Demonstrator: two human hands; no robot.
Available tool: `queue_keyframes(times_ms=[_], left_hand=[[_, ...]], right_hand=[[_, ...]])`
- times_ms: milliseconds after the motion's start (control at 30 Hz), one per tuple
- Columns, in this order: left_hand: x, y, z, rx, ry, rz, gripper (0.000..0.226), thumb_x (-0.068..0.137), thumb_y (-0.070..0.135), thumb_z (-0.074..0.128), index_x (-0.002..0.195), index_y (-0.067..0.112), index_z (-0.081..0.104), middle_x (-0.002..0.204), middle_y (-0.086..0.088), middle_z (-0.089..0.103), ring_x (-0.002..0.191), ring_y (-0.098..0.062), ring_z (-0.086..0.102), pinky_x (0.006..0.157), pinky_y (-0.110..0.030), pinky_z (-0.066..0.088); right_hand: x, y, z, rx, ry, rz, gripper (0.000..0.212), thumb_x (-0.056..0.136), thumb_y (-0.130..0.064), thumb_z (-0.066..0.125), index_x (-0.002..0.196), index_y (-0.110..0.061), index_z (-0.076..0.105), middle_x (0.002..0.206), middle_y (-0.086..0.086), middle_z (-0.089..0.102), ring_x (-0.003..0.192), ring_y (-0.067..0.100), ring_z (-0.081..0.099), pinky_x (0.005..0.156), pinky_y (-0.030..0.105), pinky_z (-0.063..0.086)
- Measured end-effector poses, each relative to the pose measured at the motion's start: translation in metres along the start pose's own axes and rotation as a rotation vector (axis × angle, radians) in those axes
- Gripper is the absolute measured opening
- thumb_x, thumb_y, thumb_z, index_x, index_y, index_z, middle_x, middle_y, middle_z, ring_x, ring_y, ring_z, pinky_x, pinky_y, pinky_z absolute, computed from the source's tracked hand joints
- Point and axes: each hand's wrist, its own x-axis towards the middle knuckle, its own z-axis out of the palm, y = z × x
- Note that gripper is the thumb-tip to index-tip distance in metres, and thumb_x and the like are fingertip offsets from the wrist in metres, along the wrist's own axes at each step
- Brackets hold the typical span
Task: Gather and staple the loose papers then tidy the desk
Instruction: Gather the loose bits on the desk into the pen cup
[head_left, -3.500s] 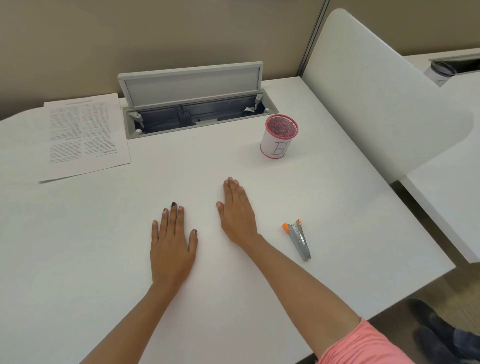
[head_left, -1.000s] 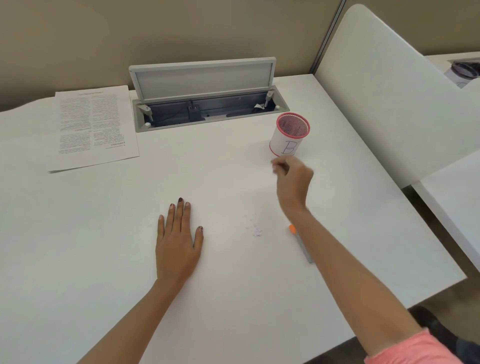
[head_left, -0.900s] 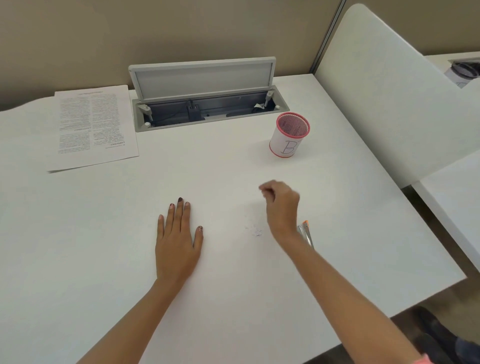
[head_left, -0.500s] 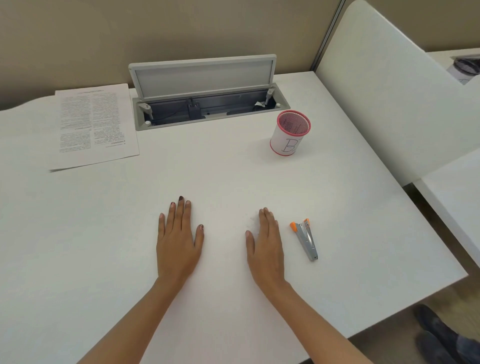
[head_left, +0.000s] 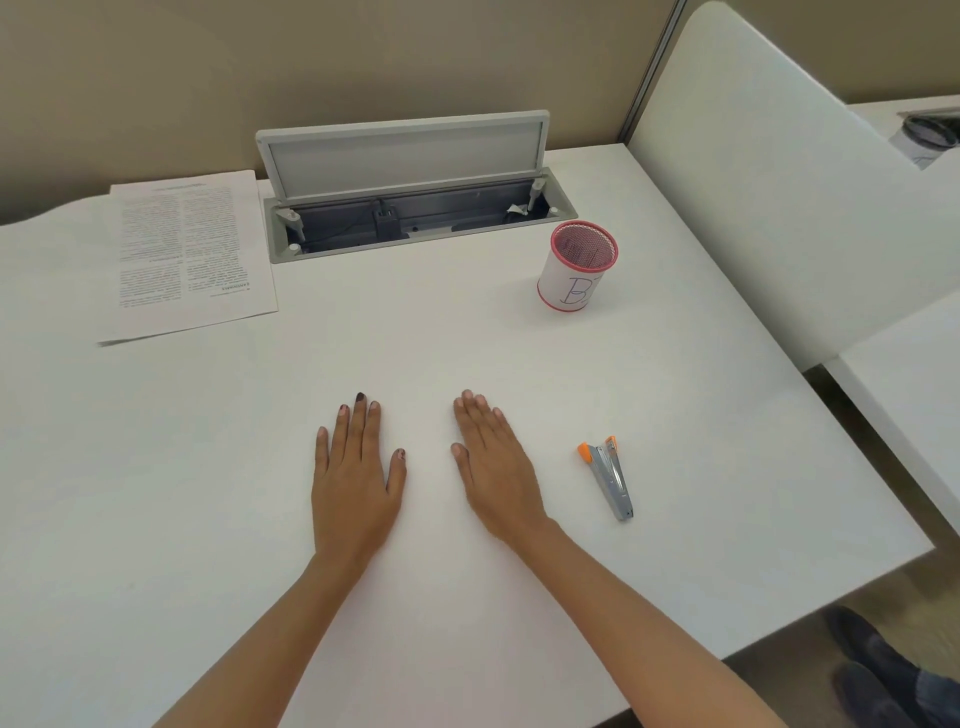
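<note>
Head view: left hand (head_left: 356, 483), right hand (head_left: 496, 467) flat on surface (head_left: 156, 493), fingers straight, gripping nothing; likely rest pose. Papers (head_left: 187, 254) lie far-left, parked clear of work zone. Stapler (head_left: 608, 475) near right hand, within reach; mesh cup (head_left: 579, 273) beyond it, probable home.

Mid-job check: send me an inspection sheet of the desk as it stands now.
Surface: white desk, no stains seen.
Job's things: papers in one pile at far left; stapler lying right of the right hand, not touching it.
Clutter: pink mesh pen cup, upright, marked B; whitish scrap in the cable tray.
Hands: left hand and right hand flat on the desk, holding nothing.
Cables: thin dark cable inside the open cable tray.
Surroundings: white divider panel at right, neighbouring desk beyond it; dark shoes on the floor.
</note>
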Motion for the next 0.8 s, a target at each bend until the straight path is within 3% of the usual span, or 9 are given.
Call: queue_keyframes(times_ms=[133, 233, 300, 367, 500, 800], left_hand=[[-0.001, 0.000, -0.001, -0.001, 0.002, -0.001, 0.064, 0.095, 0.041, 0.025, 0.152, 0.013, 0.021, 0.161, -0.002, 0.016, 0.149, -0.018, 0.013, 0.122, -0.039, 0.006], [-0.001, 0.000, -0.001, -0.006, 0.000, -0.002, 0.064, 0.095, 0.041, 0.024, 0.152, 0.014, 0.021, 0.161, -0.001, 0.016, 0.149, -0.017, 0.013, 0.122, -0.039, 0.006], [-0.001, 0.000, -0.001, -0.008, 0.001, -0.004, 0.064, 0.095, 0.042, 0.024, 0.152, 0.014, 0.020, 0.161, 0.000, 0.015, 0.149, -0.016, 0.012, 0.122, -0.039, 0.005], [-0.001, 0.000, -0.001, -0.016, 0.004, -0.005, 0.064, 0.095, 0.042, 0.024, 0.152, 0.015, 0.021, 0.161, 0.000, 0.015, 0.149, -0.016, 0.012, 0.122, -0.038, 0.005], [-0.001, 0.001, -0.001, -0.019, 0.007, -0.001, 0.064, 0.095, 0.042, 0.024, 0.152, 0.014, 0.021, 0.161, 0.000, 0.016, 0.149, -0.017, 0.013, 0.122, -0.038, 0.005], [0.000, 0.001, -0.002, -0.007, 0.005, 0.001, 0.064, 0.095, 0.041, 0.025, 0.152, 0.012, 0.022, 0.161, -0.003, 0.017, 0.149, -0.018, 0.014, 0.122, -0.040, 0.006]], right_hand=[[-0.016, 0.008, -0.015, 0.091, -0.079, -0.217, 0.045, 0.102, -0.016, 0.028, 0.147, -0.011, 0.031, 0.155, 0.000, 0.029, 0.145, 0.008, 0.020, 0.119, 0.030, 0.018], [-0.039, 0.005, -0.027, 0.320, 0.030, -0.082, 0.049, 0.098, -0.001, 0.037, 0.145, -0.011, 0.035, 0.153, -0.003, 0.033, 0.142, 0.004, 0.026, 0.118, 0.022, 0.020], [-0.055, 0.005, -0.024, 0.309, 0.165, 0.067, 0.050, 0.096, 0.001, 0.038, 0.145, -0.010, 0.035, 0.154, -0.002, 0.032, 0.142, 0.006, 0.026, 0.117, 0.022, 0.023], [-0.071, 0.006, -0.015, 0.153, 0.233, 0.195, 0.050, 0.097, -0.008, 0.038, 0.146, -0.005, 0.031, 0.155, 0.004, 0.027, 0.145, 0.010, 0.021, 0.118, 0.027, 0.022], [-0.092, -0.002, -0.004, -0.090, 0.127, 0.297, 0.060, 0.098, -0.032, 0.028, 0.147, 0.003, 0.020, 0.157, 0.016, 0.015, 0.148, 0.023, 0.010, 0.118, 0.039, 0.015], [-0.062, -0.031, 0.004, -0.170, -0.013, 0.293, 0.078, 0.096, -0.051, 0.025, 0.147, 0.006, 0.011, 0.157, 0.023, 0.002, 0.147, 0.031, -0.001, 0.117, 0.043, 0.007]])
